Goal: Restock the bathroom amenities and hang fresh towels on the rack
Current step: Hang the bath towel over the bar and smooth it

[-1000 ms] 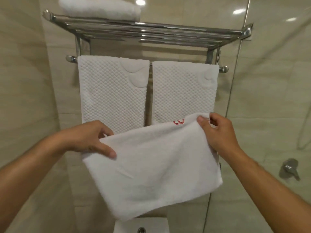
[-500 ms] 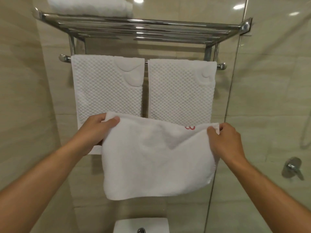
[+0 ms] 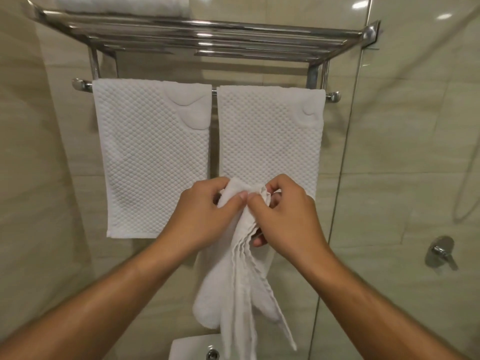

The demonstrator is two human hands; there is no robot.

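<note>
Head view: both hands' fingers pinch the bunched white towel (image 3: pixel 241 289); left hand (image 3: pixel 205 216) touches right hand (image 3: pixel 283 219).

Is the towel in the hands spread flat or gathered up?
Gathered. The small towel is bunched into pleats between the left hand and right hand, hanging in a narrow strip.

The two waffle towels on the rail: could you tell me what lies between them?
Head view: a narrow gap between the left towel and right towel, showing only rail and wall.
</note>
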